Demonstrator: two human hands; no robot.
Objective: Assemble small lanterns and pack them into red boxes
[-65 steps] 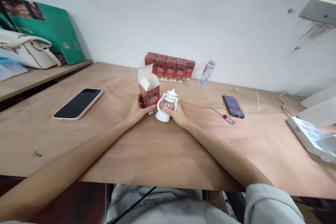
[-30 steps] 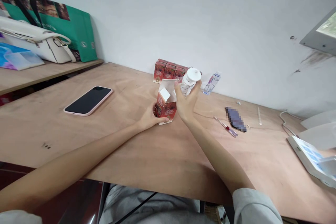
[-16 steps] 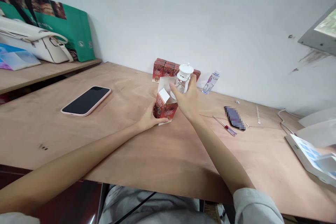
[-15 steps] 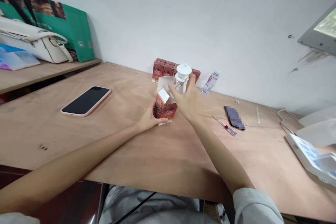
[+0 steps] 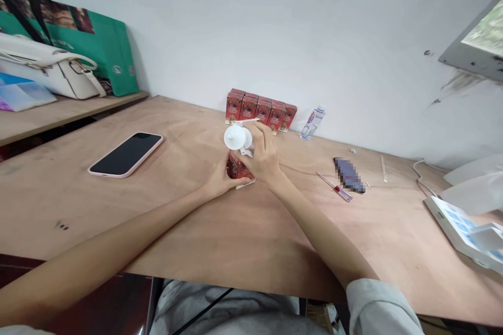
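Note:
My left hand (image 5: 220,180) is wrapped round the lower left side of a red printed box (image 5: 239,168) standing on the table. Above the box, my right hand (image 5: 265,156) grips what looks like a small white lantern (image 5: 234,137) with a round, knobbed top. The lantern is tilted, its top toward the left and toward me. My right fingers cover most of its body, and the lantern and hand hide the box's opening. Whether the lantern's lower end is inside the box I cannot tell.
Several red boxes (image 5: 255,109) stand in a row by the wall, beside a clear bottle (image 5: 313,122). A phone (image 5: 126,155) lies left. A screwdriver (image 5: 335,187) and a blurred dark object (image 5: 349,175) lie right, with a power strip (image 5: 467,230) farther out.
My right hand has moved left and slightly down with the lantern, tipping its top leftward. The open box top and white insert, visible before, are now covered. My left hand keeps its hold.

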